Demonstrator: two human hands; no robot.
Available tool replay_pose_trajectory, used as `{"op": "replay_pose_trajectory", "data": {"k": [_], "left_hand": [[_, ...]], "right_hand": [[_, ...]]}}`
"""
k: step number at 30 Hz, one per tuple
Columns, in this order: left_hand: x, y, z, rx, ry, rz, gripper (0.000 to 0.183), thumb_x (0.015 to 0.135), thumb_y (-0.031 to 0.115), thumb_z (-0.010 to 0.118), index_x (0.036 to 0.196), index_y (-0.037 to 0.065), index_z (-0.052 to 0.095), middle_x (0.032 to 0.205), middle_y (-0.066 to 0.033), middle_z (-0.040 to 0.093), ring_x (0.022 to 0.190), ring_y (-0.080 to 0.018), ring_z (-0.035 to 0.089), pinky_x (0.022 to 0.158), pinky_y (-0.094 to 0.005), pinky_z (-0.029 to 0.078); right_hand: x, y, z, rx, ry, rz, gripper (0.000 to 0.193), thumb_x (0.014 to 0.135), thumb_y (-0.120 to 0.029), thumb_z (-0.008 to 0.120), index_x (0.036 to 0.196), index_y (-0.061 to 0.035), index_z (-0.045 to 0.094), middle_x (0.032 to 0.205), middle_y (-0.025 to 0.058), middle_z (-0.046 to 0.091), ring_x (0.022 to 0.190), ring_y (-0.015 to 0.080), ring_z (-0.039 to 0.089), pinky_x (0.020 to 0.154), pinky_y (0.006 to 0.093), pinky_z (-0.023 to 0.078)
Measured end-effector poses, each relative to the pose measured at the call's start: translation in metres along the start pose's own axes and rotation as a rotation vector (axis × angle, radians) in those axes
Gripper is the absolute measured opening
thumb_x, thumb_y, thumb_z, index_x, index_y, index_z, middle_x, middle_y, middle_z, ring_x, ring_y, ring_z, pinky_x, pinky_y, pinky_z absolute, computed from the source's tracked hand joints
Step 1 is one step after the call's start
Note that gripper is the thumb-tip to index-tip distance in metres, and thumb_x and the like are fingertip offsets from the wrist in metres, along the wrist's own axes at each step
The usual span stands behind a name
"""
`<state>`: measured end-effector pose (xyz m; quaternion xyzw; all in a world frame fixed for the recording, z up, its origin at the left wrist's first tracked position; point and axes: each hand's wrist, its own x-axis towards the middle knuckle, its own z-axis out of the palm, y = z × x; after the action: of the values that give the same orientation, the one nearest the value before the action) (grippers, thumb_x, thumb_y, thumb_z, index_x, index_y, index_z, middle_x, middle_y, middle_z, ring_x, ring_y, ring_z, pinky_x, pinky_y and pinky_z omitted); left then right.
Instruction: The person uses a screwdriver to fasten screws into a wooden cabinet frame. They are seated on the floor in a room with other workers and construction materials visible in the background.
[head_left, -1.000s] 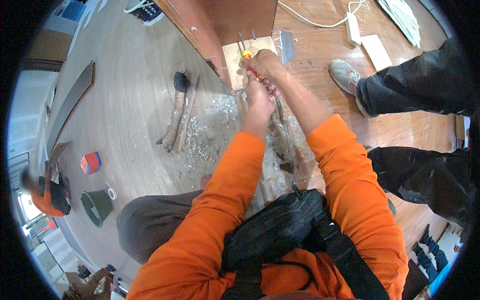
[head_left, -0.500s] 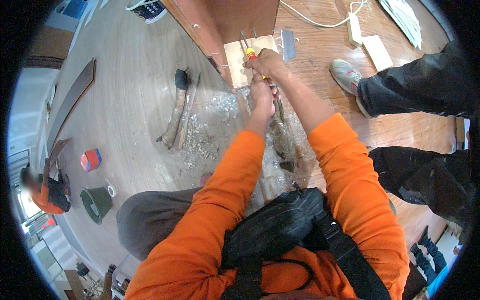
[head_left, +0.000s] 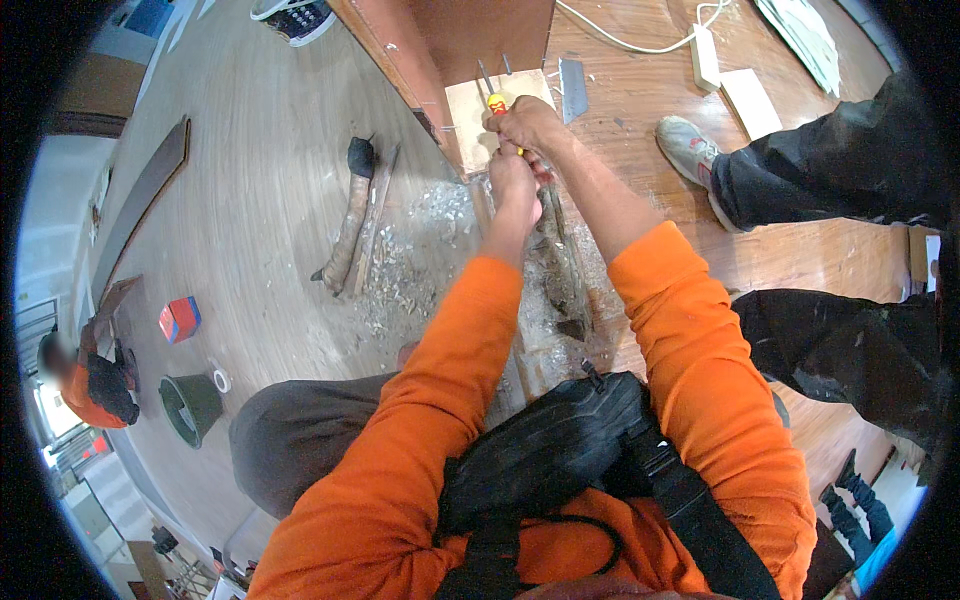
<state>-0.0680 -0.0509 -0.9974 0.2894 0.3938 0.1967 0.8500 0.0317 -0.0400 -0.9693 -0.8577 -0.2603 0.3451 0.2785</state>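
Observation:
Both of my hands meet over a pale wooden panel [head_left: 470, 100] at the foot of a brown cabinet [head_left: 450, 40]. My right hand [head_left: 530, 124] is wrapped round a screwdriver [head_left: 497, 104] with a yellow and red handle; its thin metal shaft points away from me. Just below, my left hand [head_left: 514, 182] is closed against the near end of that handle, its fingers partly hidden. A thin metal pin [head_left: 507, 65] stands beside the shaft. Under my hands lies a dark, splintered strip [head_left: 562, 270] among chips and dust.
A hammer-like tool with a wrapped handle [head_left: 347, 225] lies left beside a thin stick. Another person's shoe [head_left: 688, 150] and dark-trousered legs are close on my right. A grey plate [head_left: 573, 90], white blocks and a cable lie beyond. A green bucket [head_left: 192, 410] stands left.
My hands stay together on the screwdriver, with the left one shifted slightly. The whole view has moved a little; the floor things lie as before.

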Motion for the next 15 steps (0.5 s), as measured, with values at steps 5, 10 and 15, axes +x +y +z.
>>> {"op": "replay_pose_trajectory", "data": {"k": [5,10,15], "left_hand": [[0.013,-0.004,-0.004,-0.706,-0.310,-0.194,0.038,0.098,0.044,0.041,0.088,0.008,0.048,0.064,0.0014,0.038,0.055,-0.0110,0.036,0.053,-0.0242,0.036],[0.022,-0.007,-0.032,-0.781,-0.535,-0.357,0.047,0.097,0.050,0.036,0.095,0.005,0.050,0.069,-0.0011,0.044,0.059,-0.0129,0.041,0.055,-0.0259,0.039],[0.001,0.000,0.009,-0.303,0.088,-0.135,0.048,0.099,0.051,0.030,0.095,0.008,0.050,0.077,-0.0017,0.051,0.064,-0.0128,0.046,0.057,-0.0264,0.040]], "right_hand": [[-0.004,0.009,-0.017,0.454,-0.285,0.146,0.044,0.080,-0.044,0.067,0.089,-0.0004,0.064,0.064,0.0051,0.058,0.052,0.0143,0.053,0.045,0.0341,0.045],[0.008,0.013,-0.012,0.205,-0.148,0.080,0.049,0.075,-0.042,0.073,0.096,0.0016,0.066,0.080,0.0128,0.065,0.060,0.0209,0.062,0.060,0.0351,0.051],[-0.005,0.003,0.008,-0.136,0.132,0.042,0.056,0.069,-0.046,0.073,0.098,0.0015,0.067,0.098,0.0203,0.067,0.087,0.0328,0.067,0.074,0.0380,0.053]]}}
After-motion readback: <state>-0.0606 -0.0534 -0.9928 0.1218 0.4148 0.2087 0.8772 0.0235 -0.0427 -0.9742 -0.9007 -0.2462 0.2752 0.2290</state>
